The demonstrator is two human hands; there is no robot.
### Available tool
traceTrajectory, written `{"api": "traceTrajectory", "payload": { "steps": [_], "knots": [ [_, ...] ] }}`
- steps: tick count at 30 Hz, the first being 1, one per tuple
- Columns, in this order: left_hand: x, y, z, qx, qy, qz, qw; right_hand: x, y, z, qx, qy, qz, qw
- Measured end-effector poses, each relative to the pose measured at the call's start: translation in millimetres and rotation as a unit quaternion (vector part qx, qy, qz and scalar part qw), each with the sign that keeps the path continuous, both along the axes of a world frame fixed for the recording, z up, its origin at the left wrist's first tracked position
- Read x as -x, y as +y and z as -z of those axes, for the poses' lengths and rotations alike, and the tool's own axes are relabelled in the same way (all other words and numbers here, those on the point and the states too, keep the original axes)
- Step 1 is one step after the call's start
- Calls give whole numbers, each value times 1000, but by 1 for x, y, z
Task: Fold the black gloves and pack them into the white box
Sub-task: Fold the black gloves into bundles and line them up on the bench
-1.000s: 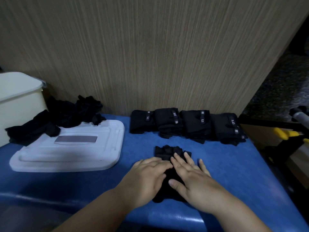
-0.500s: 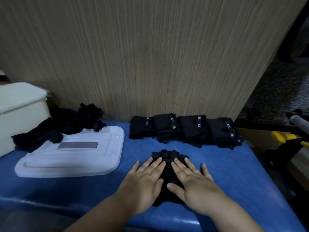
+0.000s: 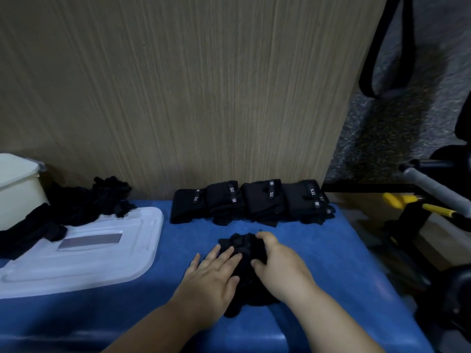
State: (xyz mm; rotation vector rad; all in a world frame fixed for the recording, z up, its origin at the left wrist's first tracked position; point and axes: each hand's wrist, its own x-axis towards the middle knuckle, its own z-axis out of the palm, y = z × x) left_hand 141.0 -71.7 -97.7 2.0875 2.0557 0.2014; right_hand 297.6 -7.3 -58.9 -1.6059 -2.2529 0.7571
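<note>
1 glove (image 3: 248, 284) | l hand (image 3: 211, 273) flat on it | r hand (image 3: 277, 261) grips end

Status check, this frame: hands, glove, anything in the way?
Left hand flat, pressing the glove on the blue table. Right hand curled round its far end. Folded gloves in a row behind, apart. Nothing blocking.

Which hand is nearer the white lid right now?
Left. The left hand presses flat on the glove being folded, just right of the white lid; the right hand grips that glove's far end, farther right.
</note>
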Motion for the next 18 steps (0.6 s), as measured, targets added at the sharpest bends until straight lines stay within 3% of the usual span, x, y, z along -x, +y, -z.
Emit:
{"api": "traceTrajectory", "payload": {
  "steps": [4,10,13,16,18],
  "knots": [
    [-26,20,-6,-14,11,6,1000,-28,14,-9,-9,19,29,999],
    [-70,49,-3,-33,-13,60,998,-78,33,-3,19,-71,75,995],
    [-80,60,-4,-14,-16,81,996,-88,33,-1,-33,-90,112,989],
    [-84,67,-4,-1,3,90,996,-86,29,2,-119,-84,77,986],
    [-86,69,-4,7,13,90,996,-82,28,5,-114,-92,16,989]
  ]
}}
